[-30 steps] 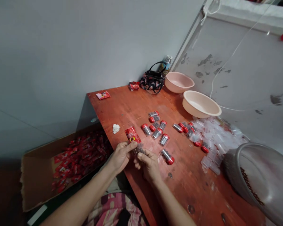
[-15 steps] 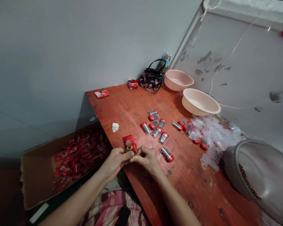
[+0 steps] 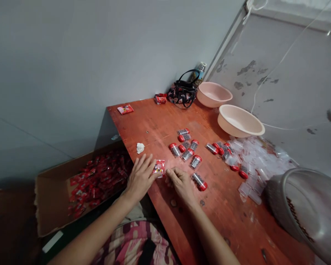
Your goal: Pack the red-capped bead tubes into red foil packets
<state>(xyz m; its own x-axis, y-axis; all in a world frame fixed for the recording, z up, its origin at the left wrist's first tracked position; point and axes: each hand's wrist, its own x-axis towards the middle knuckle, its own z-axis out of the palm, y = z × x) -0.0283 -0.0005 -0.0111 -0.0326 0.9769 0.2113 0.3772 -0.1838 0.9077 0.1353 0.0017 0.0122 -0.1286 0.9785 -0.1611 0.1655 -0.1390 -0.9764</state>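
A small red printed packet (image 3: 160,166) lies at the table's near edge, between my two hands. My left hand (image 3: 140,177) is open, its fingers stretched out; thumb and fingertips reach the packet's left side and partly cover it. At the packet's right edge, my right hand (image 3: 180,183) has its thumb and fingers pressed together; whatever is between them is hidden. Just beyond my right hand lies a clear tube with a red cap (image 3: 199,182), filled with dark round pieces. Several similar tubes (image 3: 188,154) are scattered farther back.
Left and below stands a cardboard box (image 3: 51,184) of red packets. A white crumpled piece (image 3: 140,148) lies near the edge. At the right are empty clear tubes (image 3: 253,158) and a large grey basin (image 3: 276,198); farther back, two pale basins (image 3: 241,130) and a handbag (image 3: 182,94).
The packet, earlier held up between both hands, now lies flat on the table. My left hand has let go and spread its fingers. The view has shifted slightly.
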